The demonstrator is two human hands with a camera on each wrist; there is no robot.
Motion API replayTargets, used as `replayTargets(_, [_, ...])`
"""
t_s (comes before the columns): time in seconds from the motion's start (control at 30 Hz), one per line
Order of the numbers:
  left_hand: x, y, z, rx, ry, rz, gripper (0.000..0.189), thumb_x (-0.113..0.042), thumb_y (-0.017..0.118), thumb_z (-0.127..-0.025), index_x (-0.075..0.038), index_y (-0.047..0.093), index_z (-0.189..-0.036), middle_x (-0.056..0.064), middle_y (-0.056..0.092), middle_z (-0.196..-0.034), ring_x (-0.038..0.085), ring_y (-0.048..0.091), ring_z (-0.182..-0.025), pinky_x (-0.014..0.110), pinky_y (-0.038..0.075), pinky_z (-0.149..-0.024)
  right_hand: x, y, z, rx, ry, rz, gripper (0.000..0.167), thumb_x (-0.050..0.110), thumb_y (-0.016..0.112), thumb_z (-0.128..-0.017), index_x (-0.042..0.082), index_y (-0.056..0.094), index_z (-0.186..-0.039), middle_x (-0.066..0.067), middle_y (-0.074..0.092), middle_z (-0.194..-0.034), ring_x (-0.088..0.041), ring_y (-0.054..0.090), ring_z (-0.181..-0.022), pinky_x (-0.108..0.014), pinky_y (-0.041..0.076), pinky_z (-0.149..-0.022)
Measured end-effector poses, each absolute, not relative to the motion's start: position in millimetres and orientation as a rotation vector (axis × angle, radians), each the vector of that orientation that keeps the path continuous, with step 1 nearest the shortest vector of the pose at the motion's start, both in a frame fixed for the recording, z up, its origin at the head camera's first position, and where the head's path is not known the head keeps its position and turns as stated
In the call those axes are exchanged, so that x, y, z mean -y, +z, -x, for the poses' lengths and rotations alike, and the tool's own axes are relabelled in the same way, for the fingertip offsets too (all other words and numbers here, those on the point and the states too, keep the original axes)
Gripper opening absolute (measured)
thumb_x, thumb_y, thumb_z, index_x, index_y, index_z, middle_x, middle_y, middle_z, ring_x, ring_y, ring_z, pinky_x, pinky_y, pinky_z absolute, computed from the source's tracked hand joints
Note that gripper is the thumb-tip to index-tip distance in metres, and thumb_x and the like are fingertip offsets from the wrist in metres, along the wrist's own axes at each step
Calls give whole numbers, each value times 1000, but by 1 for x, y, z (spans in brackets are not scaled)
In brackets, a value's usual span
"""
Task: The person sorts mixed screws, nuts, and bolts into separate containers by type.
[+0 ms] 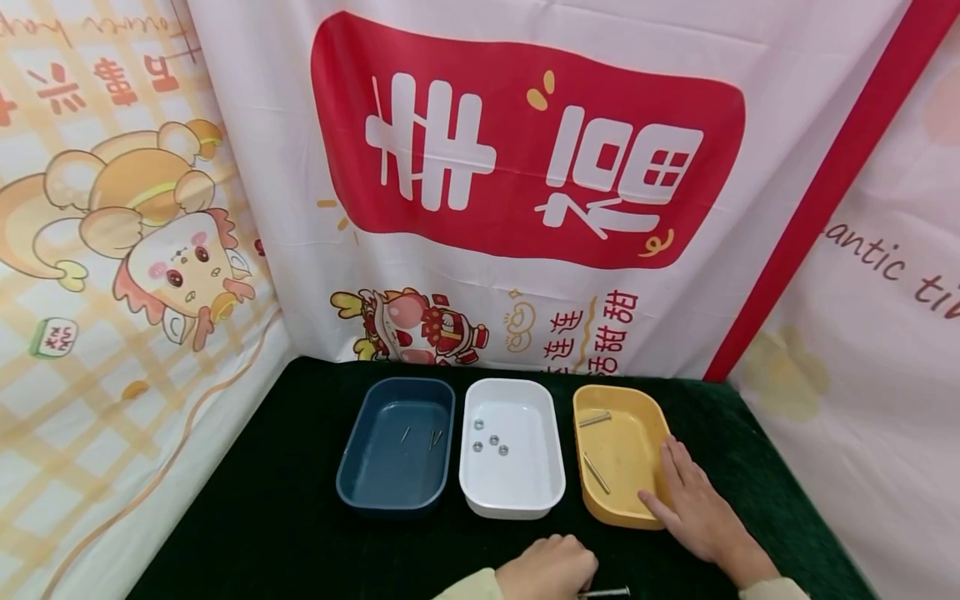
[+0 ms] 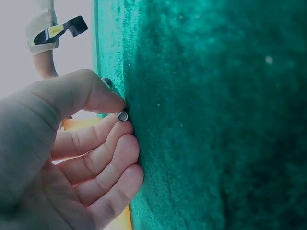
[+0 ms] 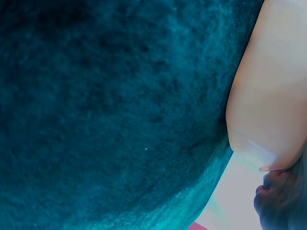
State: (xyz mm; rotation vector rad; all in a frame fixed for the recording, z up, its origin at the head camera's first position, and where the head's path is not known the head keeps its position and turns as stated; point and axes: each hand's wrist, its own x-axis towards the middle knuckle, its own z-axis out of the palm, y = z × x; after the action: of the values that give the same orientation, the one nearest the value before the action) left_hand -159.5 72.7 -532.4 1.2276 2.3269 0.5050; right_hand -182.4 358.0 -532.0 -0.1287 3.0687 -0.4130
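Observation:
My left hand (image 1: 551, 568) is low in the head view, in front of the trays, and pinches a silver bolt (image 1: 606, 592) between thumb and fingers. In the left wrist view the bolt's round end (image 2: 123, 116) shows beside the thumb tip. At the right side of a yellow tray (image 1: 628, 508), my right hand (image 1: 701, 508) rests with fairly straight fingers on the rim and the thumb spread over the near corner. Two bolts (image 1: 596, 473) lie apart inside this tray. A large pale surface fills the right of the right wrist view; what it is I cannot tell.
Left of the yellow tray stands a white tray (image 1: 513, 496) with several hex nuts (image 1: 493, 440). Farther left, a blue tray (image 1: 390, 492) contains thin pins (image 1: 433, 439). Dark green cloth (image 1: 270, 500) covers the table, and printed curtains (image 1: 675, 317) enclose its back and sides.

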Motion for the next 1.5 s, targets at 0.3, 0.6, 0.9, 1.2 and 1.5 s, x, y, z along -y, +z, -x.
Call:
replayTargets(0.3, [-69, -530, 162, -2332, 491, -1248, 7, -20, 77, -97, -21, 77, -90, -15, 65, -76, -2, 57, -64, 14, 49, -57, -358, -532, 181, -3064, -412, 124, 104, 70, 45, -102, -1, 9, -168, -22, 6, -177, -49, 12, -160, -73, 20, -125])
replayTargets(0.6, [-63, -524, 161, -2338, 449, -1307, 6, -17, 76, -97, -22, 76, -93, -15, 63, -79, -3, 54, -66, 13, 48, -60, -358, -532, 179, -3078, -404, 129, 103, 71, 45, -103, 1, 7, -169, -20, 5, -178, -48, 12, -160, -71, 21, -126])
replayTargets(0.9, [-58, -506, 159, -2344, 477, -1325, 5, -19, 75, -99, -23, 75, -95, -16, 63, -81, -5, 55, -69, 11, 48, -62, -359, -533, 180, -3065, -421, 120, 103, 70, 46, -103, 0, 8, -168, -23, 6, -177, -50, 13, -159, -73, 20, -125])
replayTargets(1.2, [-54, -488, 168, -2485, 447, -1486, 11, -18, 78, -92, -23, 72, -85, -16, 57, -74, -6, 48, -64, 9, 40, -57, -359, -535, 180, -3085, -405, 122, 102, 69, 46, -103, -1, 10, -168, -24, 7, -176, -49, 14, -159, -73, 20, -125])
replayTargets(1.5, [-57, -473, 184, -2581, 435, -1457, 19, -17, 79, -92, -22, 66, -79, -14, 55, -74, -2, 48, -65, 13, 41, -58, -357, -534, 181, -3100, -387, 126, 101, 68, 47, -103, -2, 11, -167, -25, 8, -176, -49, 15, -159, -72, 22, -125])
